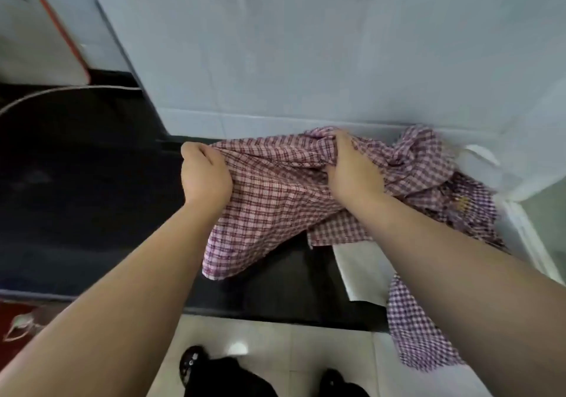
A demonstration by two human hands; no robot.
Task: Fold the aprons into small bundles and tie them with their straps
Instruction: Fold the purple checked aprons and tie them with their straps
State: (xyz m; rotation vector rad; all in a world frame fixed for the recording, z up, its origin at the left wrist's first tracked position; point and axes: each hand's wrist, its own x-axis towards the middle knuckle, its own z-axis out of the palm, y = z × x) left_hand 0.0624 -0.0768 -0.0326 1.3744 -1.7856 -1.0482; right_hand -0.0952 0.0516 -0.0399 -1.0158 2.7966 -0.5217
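A red-and-white checked apron (269,200) lies loosely spread on the dark counter (92,182), one corner hanging toward the front edge. My left hand (203,176) grips its left edge in a fist. My right hand (349,166) clutches a bunch of the fabric near the apron's top, by the wall. To the right, a purple-and-white checked apron (428,163) lies in a crumpled heap, with part of it (419,332) draped over the counter's front edge. No straps can be made out.
A pale tiled wall (306,44) rises right behind the counter. A white cloth or sheet (361,271) lies under the aprons at the right. A white board with a red rim (39,29) leans at far left. Below the counter are a light tiled floor and my dark shoes (196,363).
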